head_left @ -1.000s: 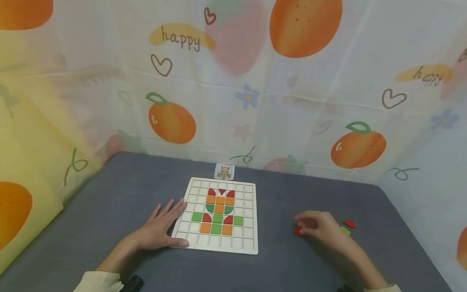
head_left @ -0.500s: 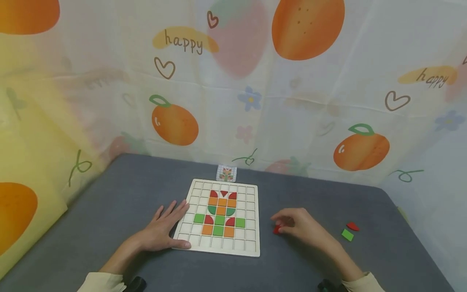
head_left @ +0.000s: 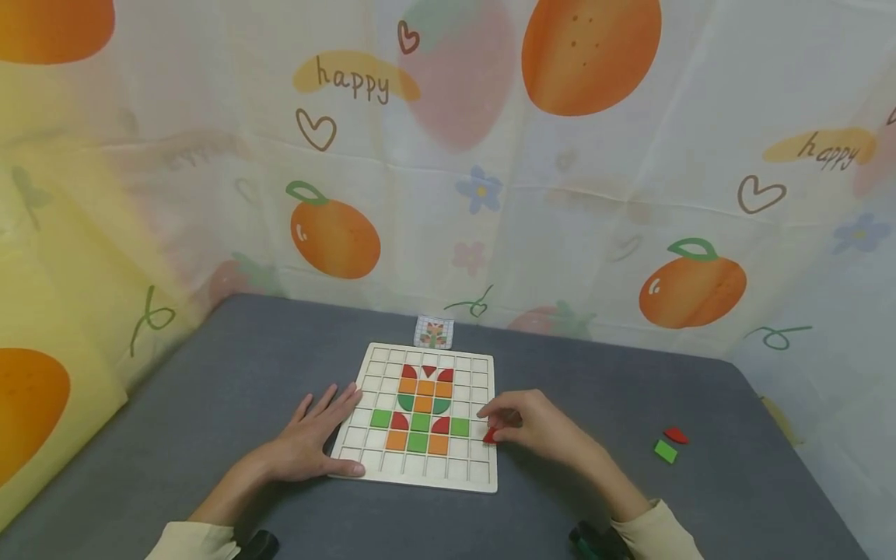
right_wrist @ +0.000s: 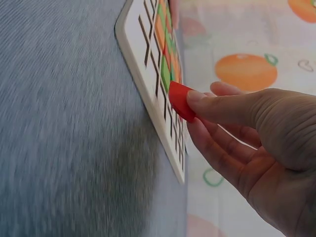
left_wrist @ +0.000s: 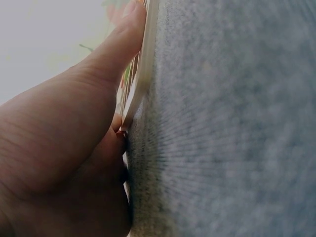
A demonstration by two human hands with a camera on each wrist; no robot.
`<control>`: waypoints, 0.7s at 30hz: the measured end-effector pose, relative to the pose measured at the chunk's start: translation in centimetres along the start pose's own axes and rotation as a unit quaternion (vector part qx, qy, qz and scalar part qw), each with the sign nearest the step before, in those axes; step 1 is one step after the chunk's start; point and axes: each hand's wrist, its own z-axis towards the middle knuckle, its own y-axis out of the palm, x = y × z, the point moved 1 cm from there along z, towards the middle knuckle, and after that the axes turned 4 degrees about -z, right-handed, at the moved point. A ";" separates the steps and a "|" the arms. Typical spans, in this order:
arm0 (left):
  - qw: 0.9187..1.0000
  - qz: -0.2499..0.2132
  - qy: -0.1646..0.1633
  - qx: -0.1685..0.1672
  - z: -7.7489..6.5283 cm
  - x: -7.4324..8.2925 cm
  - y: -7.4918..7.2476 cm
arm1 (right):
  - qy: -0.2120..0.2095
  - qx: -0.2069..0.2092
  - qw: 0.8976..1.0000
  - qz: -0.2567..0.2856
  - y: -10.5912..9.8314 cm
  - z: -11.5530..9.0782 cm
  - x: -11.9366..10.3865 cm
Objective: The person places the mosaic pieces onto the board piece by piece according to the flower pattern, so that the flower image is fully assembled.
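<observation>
A white grid board (head_left: 462, 471) lies on the dark grey table, with red, orange and green tiles set in its middle cells. My left hand (head_left: 308, 443) rests with spread, straight fingers on the board's left edge; in the left wrist view its thumb (left_wrist: 116, 52) lies along the rim. My right hand (head_left: 535, 424) is over the board's right edge and pinches a red tile (right_wrist: 180, 101) with one curved side between thumb and fingers. The right wrist view shows that tile held above the board's surface.
On the table at the right lie a loose red tile (head_left: 676, 435) and a light green square tile (head_left: 666, 451). A small pattern card (head_left: 434, 332) sits behind the board. A fruit-printed cloth (head_left: 560, 202) hangs beyond the table's back edge.
My right hand has moved left with the red tile, from the table at the right to over the board's right edge. The left hand stays on the board.
</observation>
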 end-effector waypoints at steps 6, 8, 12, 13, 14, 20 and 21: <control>1.000 0.002 -0.001 0.001 0.0 0.0 0.0 | -0.015 -0.017 1.000 0.005 1.1 1.2 -1.2; 1.000 0.001 -0.002 0.001 0.0 0.0 0.0 | -0.020 -0.023 1.000 0.006 1.4 1.6 -1.5; 1.000 -0.001 0.000 0.002 -0.1 0.0 -0.1 | -0.026 -0.036 0.999 0.011 1.9 2.2 -1.9; 1.000 -0.001 0.000 0.002 -0.1 -0.1 -0.1 | -0.026 -0.039 0.999 0.012 2.0 2.3 -2.0; 1.000 -0.002 0.001 0.001 -0.1 -0.1 -0.1 | -0.026 -0.041 0.999 0.012 2.1 2.5 -2.1; 1.000 -0.003 0.000 -0.001 -0.1 0.0 -0.1 | -0.037 -0.044 0.998 0.006 2.7 3.2 -2.3; 1.000 -0.004 0.000 -0.002 -0.1 0.0 -0.1 | -0.039 -0.045 0.998 0.005 2.8 3.3 -2.3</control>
